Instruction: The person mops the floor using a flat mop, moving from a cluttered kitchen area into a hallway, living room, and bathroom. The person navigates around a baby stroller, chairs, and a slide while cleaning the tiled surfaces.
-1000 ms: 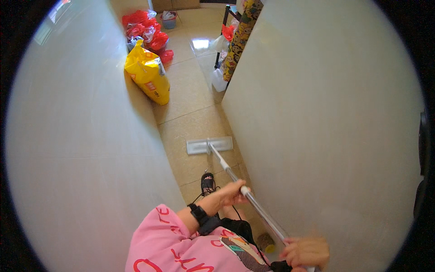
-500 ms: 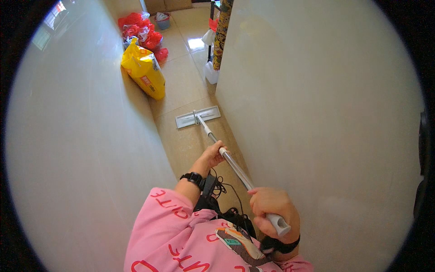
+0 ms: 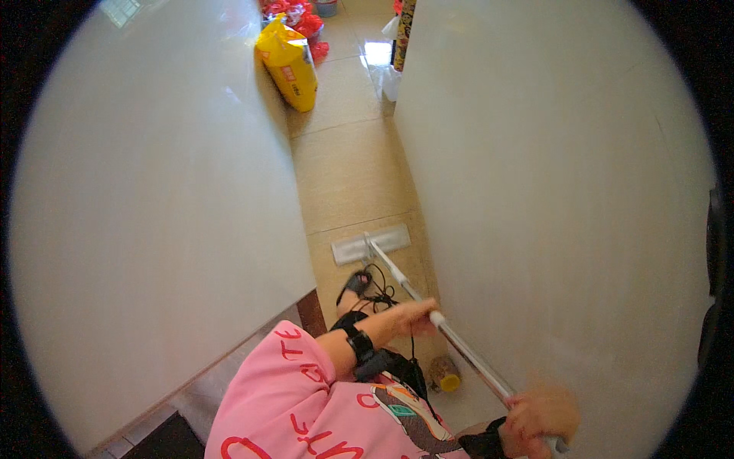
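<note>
One flat mop (image 3: 390,266) is slanting from between four and five o'clock up to the centre. Nearest, the right hand (image 3: 541,421) is wrapping round the pole (image 3: 474,359) close to its top end; blur is hiding the separate fingers. A yellow-lidded container (image 3: 443,375) is sitting near the pole at five o'clock. Farther along, also at five, the left hand (image 3: 415,316) is curling about the pole beside a pale collar (image 3: 437,319), its fingers partly out of sight. Past a sandalled foot (image 3: 355,284) at six, the flat head (image 3: 371,245) is lying on the tiled floor (image 3: 355,180), near the centre. The mop is looking light and stiff, its smooth metal probably turning slippery if wet, its head likely swivelling at the joint; top end and collar are probably offering the best holds. Farthest, a yellow bag (image 3: 290,69) is standing at eleven o'clock, with red bags (image 3: 302,21) showing behind it.
</note>
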The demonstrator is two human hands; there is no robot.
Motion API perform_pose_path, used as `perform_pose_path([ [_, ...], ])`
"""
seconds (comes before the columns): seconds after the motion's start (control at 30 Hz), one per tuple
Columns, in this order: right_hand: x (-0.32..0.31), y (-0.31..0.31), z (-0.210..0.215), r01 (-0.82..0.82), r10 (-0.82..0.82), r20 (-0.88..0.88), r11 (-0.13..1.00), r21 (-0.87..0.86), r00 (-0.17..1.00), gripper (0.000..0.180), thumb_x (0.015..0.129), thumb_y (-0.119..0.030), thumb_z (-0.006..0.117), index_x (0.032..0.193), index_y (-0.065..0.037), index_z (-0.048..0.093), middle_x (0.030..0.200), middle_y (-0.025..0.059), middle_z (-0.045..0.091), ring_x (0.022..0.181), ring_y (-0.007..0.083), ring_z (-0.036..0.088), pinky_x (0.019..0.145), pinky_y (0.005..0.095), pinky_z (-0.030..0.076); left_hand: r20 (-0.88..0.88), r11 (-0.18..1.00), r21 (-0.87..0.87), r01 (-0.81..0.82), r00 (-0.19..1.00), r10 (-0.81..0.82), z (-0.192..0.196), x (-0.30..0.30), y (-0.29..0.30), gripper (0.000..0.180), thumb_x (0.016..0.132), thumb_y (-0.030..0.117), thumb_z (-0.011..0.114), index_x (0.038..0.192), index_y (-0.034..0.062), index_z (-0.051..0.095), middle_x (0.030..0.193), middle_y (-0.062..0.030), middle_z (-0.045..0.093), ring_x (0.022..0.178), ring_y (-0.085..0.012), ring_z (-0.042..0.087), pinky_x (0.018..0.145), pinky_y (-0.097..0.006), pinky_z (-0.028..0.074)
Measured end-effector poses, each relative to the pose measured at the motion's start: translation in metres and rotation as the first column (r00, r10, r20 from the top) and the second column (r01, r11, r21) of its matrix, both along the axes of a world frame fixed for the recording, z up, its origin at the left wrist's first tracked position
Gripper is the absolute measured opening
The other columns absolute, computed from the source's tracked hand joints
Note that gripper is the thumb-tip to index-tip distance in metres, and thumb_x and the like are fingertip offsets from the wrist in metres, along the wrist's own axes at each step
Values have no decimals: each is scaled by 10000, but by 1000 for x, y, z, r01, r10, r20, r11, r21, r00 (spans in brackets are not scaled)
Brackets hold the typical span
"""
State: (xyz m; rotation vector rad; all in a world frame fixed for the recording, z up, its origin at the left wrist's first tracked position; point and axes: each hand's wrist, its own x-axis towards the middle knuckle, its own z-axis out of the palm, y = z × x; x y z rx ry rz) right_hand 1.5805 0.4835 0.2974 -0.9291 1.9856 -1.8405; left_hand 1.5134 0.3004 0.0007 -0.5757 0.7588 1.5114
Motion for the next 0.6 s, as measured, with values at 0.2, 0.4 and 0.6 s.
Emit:
perform_pose_path([
  [0.2, 10, -24, 42, 260, -269, -122, 962, -83, 956, 177, 646, -95, 529, 517, -55, 415, 470, 70, 467, 439, 209, 520, 553, 362, 485, 68, 983, 5, -186, 980, 185, 28, 32, 10, 210, 800, 272, 561, 829, 64, 576, 754, -45, 611, 661, -157, 602, 600, -282, 523],
  [0.4, -25, -11, 40, -380, 370, 94, 914, 139, 924, 181, 753, -276, 635, 800, -123, 552, 878, 19, 628, 854, 246, 600, 925, 484, 365, -192, 965, -68, -253, 953, 236, 42, -29, -18, 252, 817, 225, 530, 878, -20, 526, 793, -119, 597, 685, -225, 629, 639, -345, 560],
  [0.6, -63, -101, -61, 419, -425, 42, 903, 96, 904, 314, 684, -321, 639, 611, -71, 463, 745, 71, 544, 828, 268, 576, 963, 487, 327, -357, 817, -104, -567, 788, 501, -32, -131, -85, 143, 813, 215, 532, 815, 74, 508, 663, -25, 540, 569, -151, 545, 529, -310, 486],
])
